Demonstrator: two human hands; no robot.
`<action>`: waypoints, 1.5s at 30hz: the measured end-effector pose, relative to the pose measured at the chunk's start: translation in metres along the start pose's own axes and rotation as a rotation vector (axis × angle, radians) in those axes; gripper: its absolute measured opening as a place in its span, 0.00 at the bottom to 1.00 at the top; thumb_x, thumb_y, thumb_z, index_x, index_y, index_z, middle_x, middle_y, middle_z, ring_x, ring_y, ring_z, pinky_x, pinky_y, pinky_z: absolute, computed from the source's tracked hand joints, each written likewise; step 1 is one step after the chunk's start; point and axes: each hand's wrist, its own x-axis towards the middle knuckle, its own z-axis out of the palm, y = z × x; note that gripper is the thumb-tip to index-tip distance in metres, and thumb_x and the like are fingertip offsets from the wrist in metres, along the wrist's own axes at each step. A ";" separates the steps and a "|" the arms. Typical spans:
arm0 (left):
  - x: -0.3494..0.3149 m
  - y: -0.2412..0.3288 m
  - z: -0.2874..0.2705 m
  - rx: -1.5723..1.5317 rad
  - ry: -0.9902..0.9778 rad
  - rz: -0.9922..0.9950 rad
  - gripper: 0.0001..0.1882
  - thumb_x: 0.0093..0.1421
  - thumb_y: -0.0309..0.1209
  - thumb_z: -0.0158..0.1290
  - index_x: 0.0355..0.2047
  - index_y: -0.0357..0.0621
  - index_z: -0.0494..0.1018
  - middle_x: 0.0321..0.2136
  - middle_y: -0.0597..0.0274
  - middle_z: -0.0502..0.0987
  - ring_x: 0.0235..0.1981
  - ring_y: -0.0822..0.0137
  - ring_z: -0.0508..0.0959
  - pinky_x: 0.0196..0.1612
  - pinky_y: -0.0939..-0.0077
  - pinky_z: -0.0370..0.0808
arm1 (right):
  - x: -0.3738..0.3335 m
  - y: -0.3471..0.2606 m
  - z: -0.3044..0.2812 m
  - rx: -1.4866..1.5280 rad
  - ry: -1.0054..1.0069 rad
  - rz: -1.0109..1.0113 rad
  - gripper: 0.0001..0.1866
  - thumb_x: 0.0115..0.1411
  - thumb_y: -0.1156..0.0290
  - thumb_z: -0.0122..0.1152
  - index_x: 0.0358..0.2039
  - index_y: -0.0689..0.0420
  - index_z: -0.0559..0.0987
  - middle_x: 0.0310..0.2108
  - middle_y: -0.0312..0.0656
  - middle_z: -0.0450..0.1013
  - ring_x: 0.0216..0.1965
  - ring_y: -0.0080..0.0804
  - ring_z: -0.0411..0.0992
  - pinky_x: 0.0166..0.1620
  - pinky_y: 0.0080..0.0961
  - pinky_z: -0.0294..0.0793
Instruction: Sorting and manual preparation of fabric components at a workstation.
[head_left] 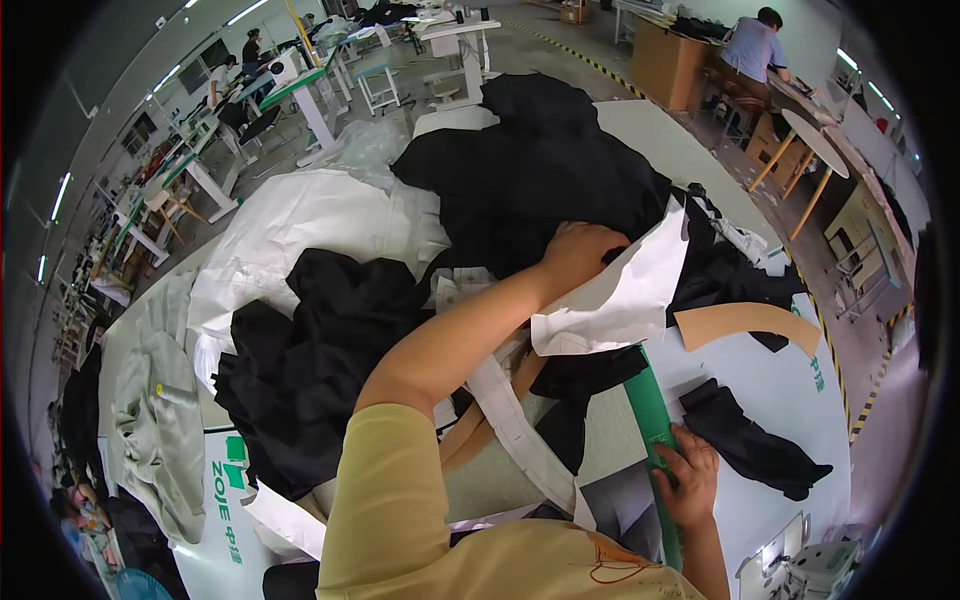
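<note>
The left hand (pixel 578 252) reaches far across the table (pixel 790 400) and presses into the heap of black cloth (pixel 540 180), its grip closed on a fold beside a white paper pattern (pixel 620 290). The right hand (pixel 685 478) lies on a green ruler (pixel 652 420), fingers curled over it. A small black cloth piece (pixel 755 445) lies just beside that ruler.

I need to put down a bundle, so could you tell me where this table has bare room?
Bare table lies between the brown paper pattern and the small black piece, right of the green ruler. Around the left hand, the black fabric pile crowds everything.
</note>
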 end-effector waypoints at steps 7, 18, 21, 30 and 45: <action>0.021 -0.066 -0.024 0.489 0.029 -0.595 0.49 0.47 0.22 0.52 0.66 0.58 0.38 0.60 0.51 0.56 0.49 0.51 0.70 0.44 0.57 0.73 | -0.002 0.001 -0.001 -0.020 0.022 0.025 0.22 0.37 0.73 0.66 0.38 0.50 0.78 0.52 0.40 0.67 0.52 0.41 0.65 0.54 0.39 0.59; 0.020 -0.164 -0.171 -0.796 0.666 -0.189 0.20 0.64 0.25 0.37 0.55 0.34 0.62 0.54 0.51 0.67 0.53 0.58 0.70 0.56 0.69 0.66 | -0.003 0.002 -0.005 0.023 0.004 0.028 0.24 0.35 0.74 0.67 0.38 0.49 0.78 0.51 0.41 0.68 0.52 0.41 0.65 0.53 0.38 0.60; -0.019 -0.198 -0.232 -1.060 0.862 -0.360 0.19 0.62 0.24 0.39 0.54 0.33 0.62 0.53 0.50 0.68 0.51 0.57 0.71 0.54 0.68 0.68 | -0.002 0.002 -0.006 0.018 0.016 0.016 0.24 0.34 0.74 0.67 0.38 0.50 0.78 0.51 0.41 0.68 0.51 0.42 0.65 0.53 0.38 0.60; -0.061 -0.236 -0.261 -0.650 1.296 -1.063 0.22 0.53 0.23 0.52 0.49 0.32 0.64 0.45 0.44 0.72 0.42 0.51 0.76 0.42 0.62 0.76 | 0.000 0.003 -0.007 0.017 0.009 0.035 0.22 0.37 0.72 0.66 0.38 0.50 0.78 0.51 0.39 0.67 0.51 0.39 0.65 0.54 0.38 0.59; 0.060 -0.138 -0.143 -0.330 -0.178 -0.885 0.47 0.43 0.47 0.65 0.58 0.37 0.58 0.54 0.48 0.66 0.47 0.60 0.72 0.45 0.71 0.73 | -0.004 -0.002 0.001 0.011 -0.021 0.006 0.22 0.38 0.77 0.63 0.38 0.53 0.77 0.52 0.44 0.67 0.53 0.48 0.64 0.56 0.41 0.58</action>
